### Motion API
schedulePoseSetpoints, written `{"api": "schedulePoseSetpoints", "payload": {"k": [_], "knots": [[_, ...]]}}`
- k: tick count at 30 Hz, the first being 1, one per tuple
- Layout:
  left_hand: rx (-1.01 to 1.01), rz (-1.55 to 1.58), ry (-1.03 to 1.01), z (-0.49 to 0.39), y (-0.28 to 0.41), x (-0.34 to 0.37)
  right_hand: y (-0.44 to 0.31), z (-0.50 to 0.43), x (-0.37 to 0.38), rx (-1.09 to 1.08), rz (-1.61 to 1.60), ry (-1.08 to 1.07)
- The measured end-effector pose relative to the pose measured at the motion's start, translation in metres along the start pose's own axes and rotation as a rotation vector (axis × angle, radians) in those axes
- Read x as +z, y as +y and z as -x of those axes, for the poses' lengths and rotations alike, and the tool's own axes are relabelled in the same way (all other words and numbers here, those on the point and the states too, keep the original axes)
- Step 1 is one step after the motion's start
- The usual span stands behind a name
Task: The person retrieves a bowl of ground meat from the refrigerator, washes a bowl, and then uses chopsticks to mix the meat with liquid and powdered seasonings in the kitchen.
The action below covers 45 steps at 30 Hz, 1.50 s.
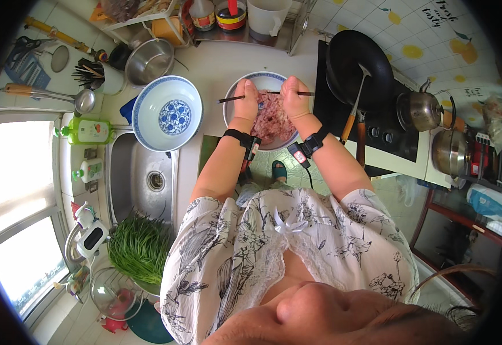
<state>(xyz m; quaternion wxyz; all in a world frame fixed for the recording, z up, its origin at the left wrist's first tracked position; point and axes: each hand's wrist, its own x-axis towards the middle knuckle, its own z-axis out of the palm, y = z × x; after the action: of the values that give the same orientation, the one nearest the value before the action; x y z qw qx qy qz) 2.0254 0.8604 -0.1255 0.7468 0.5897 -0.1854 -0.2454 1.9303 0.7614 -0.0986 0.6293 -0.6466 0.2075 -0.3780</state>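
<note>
Raw minced meat [272, 120] lies in a white bowl with a blue patterned rim [229, 92], on the counter before me. My left hand [246, 100] is closed around a dark chopstick [232, 99] over the bowl's left side; its end sticks out to the left. Over the right side, my right hand [296, 98] grips another dark chopstick [306, 93], with ends showing on both sides of the fist. Both wrists wear black straps with small devices. An empty blue-and-white bowl [167, 113] stands to the left, near the sink.
A steel sink [141, 172] is at left, with green chives [141, 250] beside it. A steel basin [149, 62] stands at back left. To the right, a black wok [358, 64] with a spatula [354, 108] sits on the hob [376, 129], near a kettle [423, 110].
</note>
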Motion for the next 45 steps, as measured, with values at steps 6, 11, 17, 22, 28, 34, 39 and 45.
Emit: {"api": "schedulePoseSetpoints", "payload": {"k": [6,11,17,22,28,34,39,45], "knots": [[0.037,-0.291,-0.091,0.003,-0.01,-0.005,0.006,0.007,0.006,0.149,-0.231,-0.027],[-0.055,-0.157,-0.086,0.01,0.004,-0.021,-0.035,0.006,-0.005,0.141,-0.31,-0.063],[0.008,-0.059,-0.062,0.05,0.041,-0.05,-0.048,0.028,-0.038,0.098,-0.063,-0.042],[0.066,-0.111,-0.043,0.082,0.052,-0.055,-0.027,0.037,-0.007,0.132,-0.342,-0.02],[0.03,-0.094,-0.003,0.086,0.051,-0.061,-0.037,0.038,0.016,0.249,-0.469,-0.268],[-0.132,-0.112,0.034,0.086,0.049,-0.06,-0.029,0.048,-0.005,0.399,-0.415,-0.3],[-0.002,-0.11,0.073,0.088,0.046,-0.059,-0.045,0.03,-0.033,0.322,-0.486,-0.257],[0.064,-0.261,0.151,0.086,0.05,-0.072,-0.066,0.025,-0.059,0.209,-0.304,-0.062]]}}
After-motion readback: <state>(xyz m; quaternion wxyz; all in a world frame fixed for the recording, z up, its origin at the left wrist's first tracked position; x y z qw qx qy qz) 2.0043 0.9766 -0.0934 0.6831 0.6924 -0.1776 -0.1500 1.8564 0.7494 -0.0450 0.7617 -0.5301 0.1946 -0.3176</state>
